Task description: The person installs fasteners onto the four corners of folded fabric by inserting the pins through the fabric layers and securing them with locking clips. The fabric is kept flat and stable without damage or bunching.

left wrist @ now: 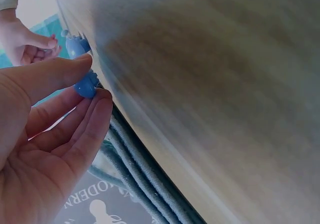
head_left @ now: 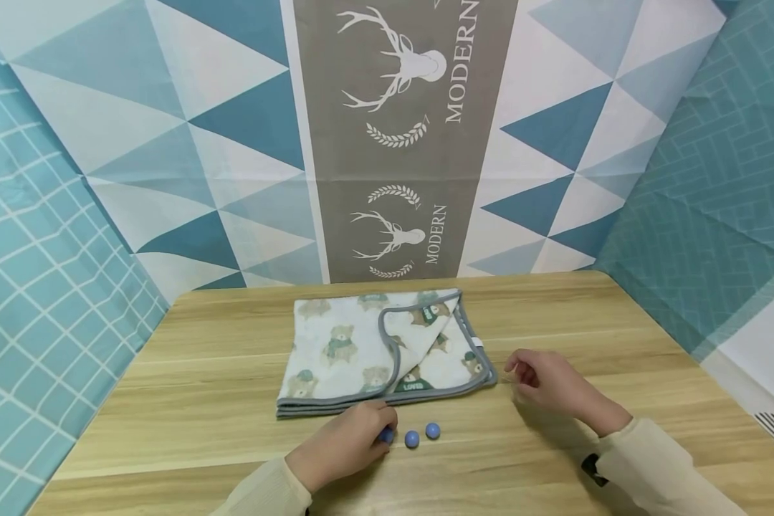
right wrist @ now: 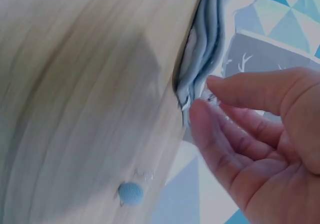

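My left hand (head_left: 351,441) pinches a small blue dome-topped piece (left wrist: 86,84) between thumb and fingertips, low over the table in front of the blanket. Its edge looks toothed in the left wrist view. Two similar blue pieces (head_left: 412,438) sit on the wood just right of that hand. A folded white blanket (head_left: 342,344) with bear prints and grey edging lies behind them, its top layer turned back. Beside the blanket's right front corner, my right hand (head_left: 551,380) holds a tiny clear piece (right wrist: 211,98) between thumb and finger; its exact shape is blurred.
The wooden table (head_left: 219,358) meets a patterned wall covering (head_left: 393,143) at the back. In the right wrist view, a ribbed blue dome (right wrist: 131,194) rests on the table with something clear beside it. Tiled-print sheets (head_left: 32,251) flank the table.
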Available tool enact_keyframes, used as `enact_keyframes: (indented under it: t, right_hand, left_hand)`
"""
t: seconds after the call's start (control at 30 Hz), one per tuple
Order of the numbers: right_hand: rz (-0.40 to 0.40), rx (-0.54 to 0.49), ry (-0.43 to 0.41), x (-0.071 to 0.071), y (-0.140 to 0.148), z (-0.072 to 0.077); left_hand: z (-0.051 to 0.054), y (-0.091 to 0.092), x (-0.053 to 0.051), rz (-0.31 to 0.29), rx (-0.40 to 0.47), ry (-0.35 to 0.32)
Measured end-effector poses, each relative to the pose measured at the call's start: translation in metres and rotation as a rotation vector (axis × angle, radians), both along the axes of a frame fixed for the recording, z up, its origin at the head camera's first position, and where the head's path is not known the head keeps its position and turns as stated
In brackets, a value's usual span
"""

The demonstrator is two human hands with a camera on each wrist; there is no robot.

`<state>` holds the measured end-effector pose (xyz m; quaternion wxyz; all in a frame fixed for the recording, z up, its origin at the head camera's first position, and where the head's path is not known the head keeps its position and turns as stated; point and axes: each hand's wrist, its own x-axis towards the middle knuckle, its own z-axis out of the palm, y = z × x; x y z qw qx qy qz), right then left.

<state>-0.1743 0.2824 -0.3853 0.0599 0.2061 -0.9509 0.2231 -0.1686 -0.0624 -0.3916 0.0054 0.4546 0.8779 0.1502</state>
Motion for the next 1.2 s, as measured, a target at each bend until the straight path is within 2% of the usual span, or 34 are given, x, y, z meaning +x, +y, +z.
enact_keyframes:
  t: [0.13,0.47,0.8,1.0,1.2]
  right_hand:
    - [0.006,-0.051,-0.016,-0.001,-0.008,0.001]
    - [-0.079,-0.091,0.011,-0.008,-0.022,-0.003]
    - [-0.156,-0.214,-0.044,-0.011,-0.026,-0.008]
    - [-0.127,-0.276,-0.066,-0.013,-0.027,-0.01]
    - [-0.114,-0.344,-0.034,-0.014,-0.031,-0.01]
  left_hand:
    - [0.0,0.0,0.0,-0.002,0.005,0.008]
    - [0.0,0.001,0.001,0.0,0.023,-0.003]
    - [0.0,0.0,0.001,-0.004,0.017,-0.014]
    - [-0.001,0.001,0.002,-0.001,0.013,-0.006]
    - [-0.002,0.0,0.003,-0.003,0.004,-0.017]
